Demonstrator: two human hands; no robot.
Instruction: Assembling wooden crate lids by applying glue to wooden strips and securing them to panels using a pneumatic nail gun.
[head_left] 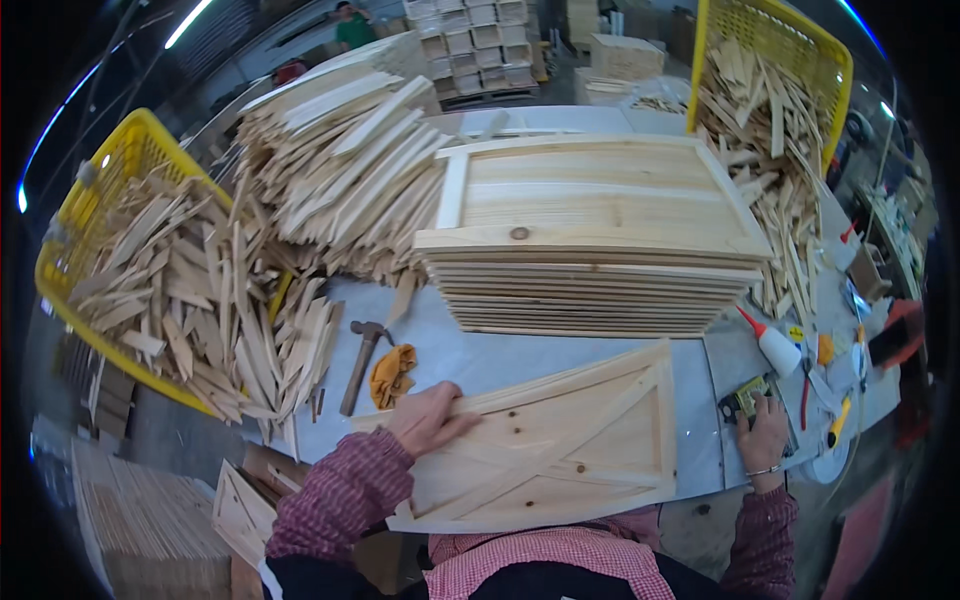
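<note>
In front of me lies a pale wooden panel (620, 440) with crossed diagonal strips and a raised frame. My left hand (432, 418) rests on its upper left part, fingers stretched over the wood near the far edge. Off the panel's right side, my right hand (765, 435) is closed on a black and yellow tape measure (742, 400) lying on the table; its fingertips partly cover it. Beyond the left hand are a bunched orange-yellow cloth (392, 376) and a hammer (360, 370). A tall stack of framed wooden panels (600, 205) stands behind the crossed panel.
Yellow baskets (130, 365) (840, 100) of wood offcuts stand left and far right. A high pile of wooden strips (340, 170) is at the back left. At right lie a red-tipped glue bottle (778, 350), a yellow-handled knife (838, 424) and a tape roll (828, 466).
</note>
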